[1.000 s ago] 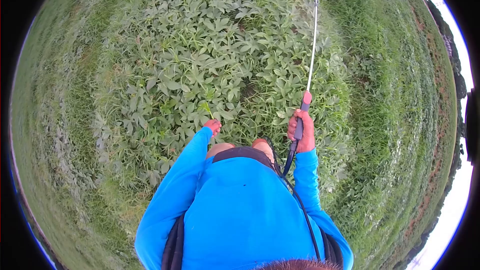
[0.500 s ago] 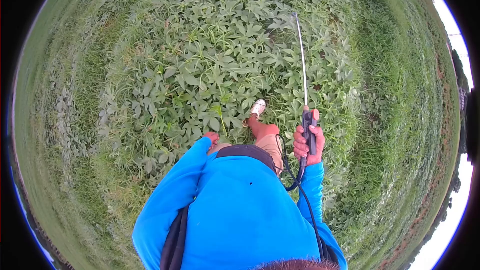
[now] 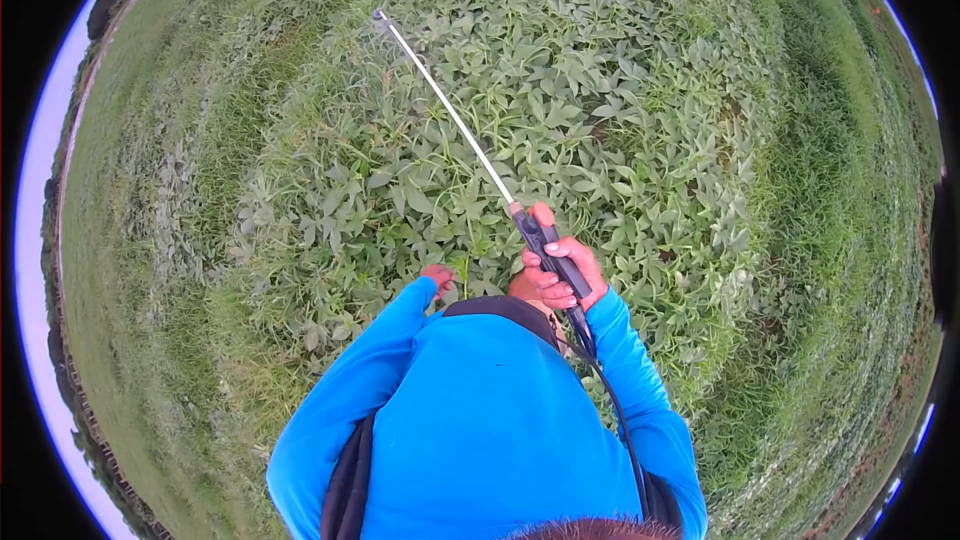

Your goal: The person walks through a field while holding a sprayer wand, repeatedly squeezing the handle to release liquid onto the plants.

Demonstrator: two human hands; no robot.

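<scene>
One spray wand (image 3: pixel 451 112) in right hand (image 3: pixel 590 268), fingers wrapped round dark handle (image 3: pixel 534 231), thumb across it. Wand slants forward and to left, tip (image 3: pixel 379 14) out over leafy plants (image 3: pixel 640 110). Dark hose (image 3: pixel 621 422) runs from handle's lower end back along right side of blue shirt (image 3: pixel 480 420). Left hand (image 3: pixel 438 278) beside left hip, near leaves, apart from wand; cannot tell whether its fingers grasp anything.

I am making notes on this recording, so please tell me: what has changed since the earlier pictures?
The wand has swung to the person's left, and the right hand gripping it has come inward. Nothing was taken up or let go. The left hand stays low, near the waist.
</scene>
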